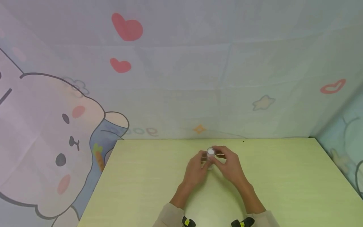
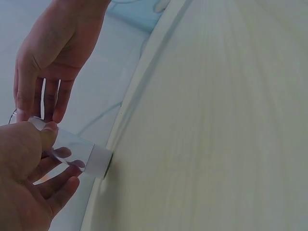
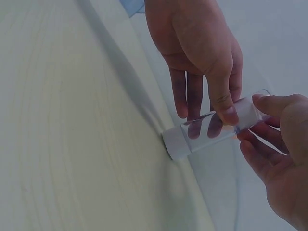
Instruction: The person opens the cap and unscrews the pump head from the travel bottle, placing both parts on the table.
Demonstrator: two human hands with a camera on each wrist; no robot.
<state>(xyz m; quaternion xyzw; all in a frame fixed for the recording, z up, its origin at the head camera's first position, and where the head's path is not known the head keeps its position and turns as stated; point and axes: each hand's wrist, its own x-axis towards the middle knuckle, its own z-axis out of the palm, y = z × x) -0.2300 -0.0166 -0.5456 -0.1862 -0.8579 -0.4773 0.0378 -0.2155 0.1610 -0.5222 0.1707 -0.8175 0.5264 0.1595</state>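
A clear cylindrical bottle (image 3: 207,133) stands upright on the table, its white base (image 2: 98,161) down. At its top there is a white part under a clear cap (image 1: 210,151). My left hand (image 1: 195,169) grips the bottle's see-through body, thumb on the near side and fingers behind. Higher up, my right hand (image 1: 231,166) pinches the capped end between thumb and fingers. In the right wrist view the right thumb lies against the clear cap. Fingers hide part of the body, and whether anything is inside I cannot tell.
The pale wooden table (image 1: 141,183) has its back edge just beyond the hands. Behind it hangs a printed cloth (image 1: 181,78) with hearts and a cartoon animal. A dark curved cable-like line (image 1: 358,178) shows at the far right.
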